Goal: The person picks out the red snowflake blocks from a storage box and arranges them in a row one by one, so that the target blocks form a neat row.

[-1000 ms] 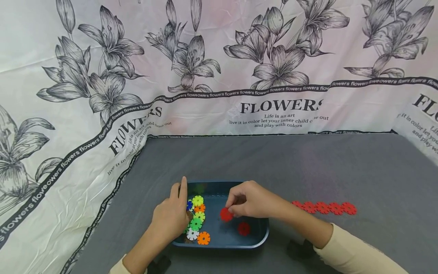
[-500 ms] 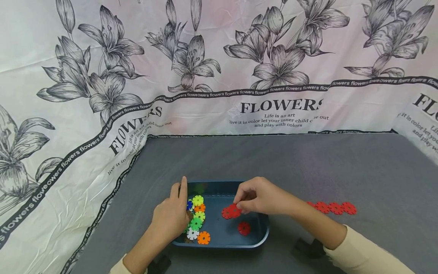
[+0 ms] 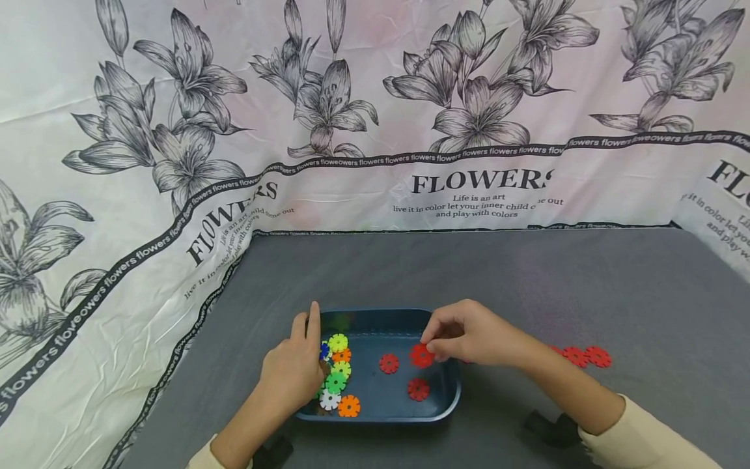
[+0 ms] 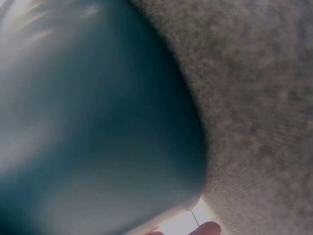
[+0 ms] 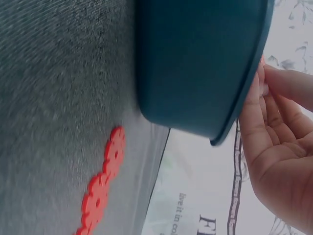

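The right hand [image 3: 473, 333] pinches a red disc [image 3: 421, 356] over the tray [image 3: 383, 400], at lower centre of the frame; the left hand [image 3: 294, 368] touches the tray's left end, its grip I cannot tell.

Left wrist view dim, blurred

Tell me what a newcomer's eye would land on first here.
Probably the bold black flower drawings on the pale cloth across the head view's upper part. Next, perhaps, the bright red disc in the grip of the right hand, over the right side of the dark blue tray, and the multicoloured discs clustered towards its left end.
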`<move>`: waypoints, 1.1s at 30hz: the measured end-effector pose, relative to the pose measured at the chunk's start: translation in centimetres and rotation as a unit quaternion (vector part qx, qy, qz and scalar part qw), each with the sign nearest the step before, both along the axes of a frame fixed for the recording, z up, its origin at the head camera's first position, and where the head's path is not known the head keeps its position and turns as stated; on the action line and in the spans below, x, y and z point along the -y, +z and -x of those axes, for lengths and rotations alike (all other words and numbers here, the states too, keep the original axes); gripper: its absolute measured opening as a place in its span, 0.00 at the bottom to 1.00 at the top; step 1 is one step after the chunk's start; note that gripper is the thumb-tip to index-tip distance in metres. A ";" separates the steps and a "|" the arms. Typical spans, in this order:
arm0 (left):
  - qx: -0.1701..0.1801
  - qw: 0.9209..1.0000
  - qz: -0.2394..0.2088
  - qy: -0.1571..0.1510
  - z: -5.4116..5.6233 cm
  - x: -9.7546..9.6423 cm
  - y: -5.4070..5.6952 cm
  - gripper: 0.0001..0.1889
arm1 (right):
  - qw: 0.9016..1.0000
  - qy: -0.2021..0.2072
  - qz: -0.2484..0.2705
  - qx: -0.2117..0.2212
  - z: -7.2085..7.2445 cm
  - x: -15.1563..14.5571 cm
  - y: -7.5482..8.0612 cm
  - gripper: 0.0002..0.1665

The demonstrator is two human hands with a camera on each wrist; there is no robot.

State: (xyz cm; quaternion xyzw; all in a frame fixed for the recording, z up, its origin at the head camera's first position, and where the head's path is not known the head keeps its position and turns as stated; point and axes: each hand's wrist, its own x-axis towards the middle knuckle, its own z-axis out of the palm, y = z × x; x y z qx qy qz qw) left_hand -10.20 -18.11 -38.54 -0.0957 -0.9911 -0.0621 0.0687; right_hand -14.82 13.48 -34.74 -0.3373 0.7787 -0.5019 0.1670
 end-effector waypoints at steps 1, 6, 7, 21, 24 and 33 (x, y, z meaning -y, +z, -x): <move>0.001 1.000 -0.001 0.001 0.0 0.0 0.0 0.47 | 1.000 -0.003 0.000 -0.001 0.0 -0.2 0.1 0.03; 0.006 1.000 -0.003 0.004 -0.1 0.0 0.1 0.47 | 1.000 -0.012 0.006 0.001 0.0 -1.4 0.3 0.04; 0.007 1.000 -0.004 0.004 -0.1 0.0 0.1 0.47 | 1.000 -0.013 0.007 -0.001 0.0 -1.6 0.3 0.04; 0.004 1.000 -0.007 0.004 0.0 -0.1 0.1 0.46 | 0.999 -0.026 0.025 0.025 -0.1 -4.5 0.3 0.07; -0.001 1.000 -0.007 0.002 0.0 0.0 0.1 0.46 | 0.998 -0.047 0.009 0.030 -0.2 -5.3 0.4 0.07; 0.014 1.000 -0.008 0.005 0.0 -0.1 0.2 0.46 | 0.997 -0.077 -0.009 0.027 -0.4 -7.8 0.3 0.08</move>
